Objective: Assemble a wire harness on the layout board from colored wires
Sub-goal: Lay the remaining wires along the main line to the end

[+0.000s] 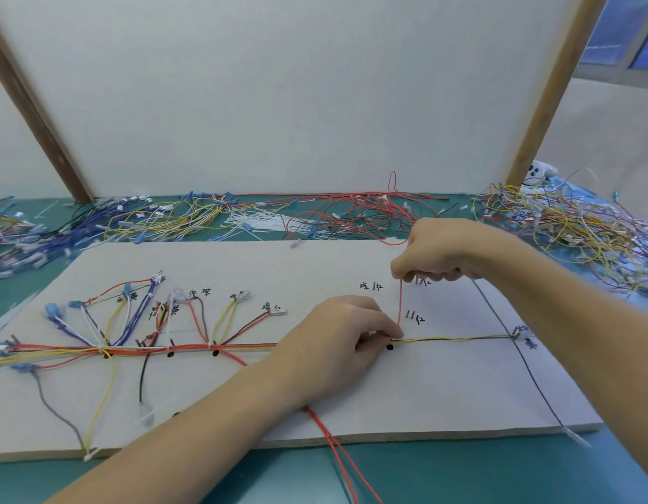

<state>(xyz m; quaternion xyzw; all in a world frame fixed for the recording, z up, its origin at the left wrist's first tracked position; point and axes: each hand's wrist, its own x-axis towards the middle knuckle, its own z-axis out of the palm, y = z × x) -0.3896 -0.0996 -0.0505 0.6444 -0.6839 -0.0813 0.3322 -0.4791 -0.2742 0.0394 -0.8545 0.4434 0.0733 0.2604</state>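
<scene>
A pale layout board (315, 263) lies flat, with handwritten labels and black dots. Along it runs a harness trunk (191, 348) of red, yellow and black wires, with coloured branches fanning up at the left. My left hand (337, 332) pinches the trunk near a black dot (389, 347) at the board's middle. My right hand (442, 251) is above it, pinching the upper end of a red wire (400, 303) that runs straight down to my left fingertips. A thin yellow and black pair (457, 339) continues right to a peg (515, 335).
Loose wire heaps lie behind the board: blue and yellow (144, 220) at left, white and red (333, 216) in the middle, a yellow tangle (569, 227) at right. A white upright panel (279, 96) stands behind. Two red wires (337, 456) hang over the board's front edge.
</scene>
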